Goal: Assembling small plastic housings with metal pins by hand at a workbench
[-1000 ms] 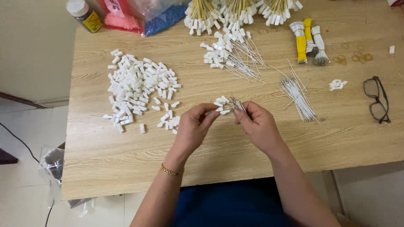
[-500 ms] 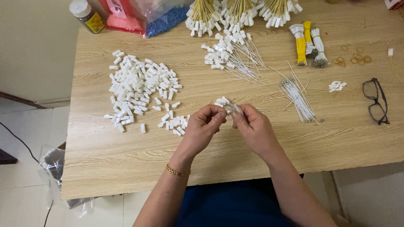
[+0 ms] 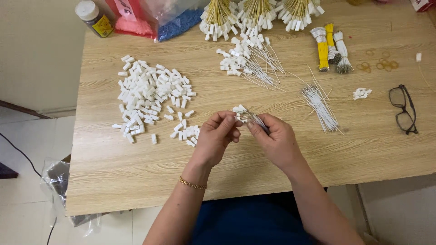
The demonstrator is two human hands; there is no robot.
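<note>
Wood bench [image 3: 136,172] under me. Both hands up front: right hand [image 3: 278,140] fingers closed round a small wire bundle [image 3: 254,120] w/ white caps, left hand [image 3: 218,136] fingers pinching its capped end. Loose white caps [image 3: 150,95] lie well left.

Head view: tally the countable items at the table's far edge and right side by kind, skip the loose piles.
Yellow-wire bundles: 3
Tied yellow and white coils: 3
Plastic bags: 2
Jar: 1
Glasses: 1
Total: 10
</note>
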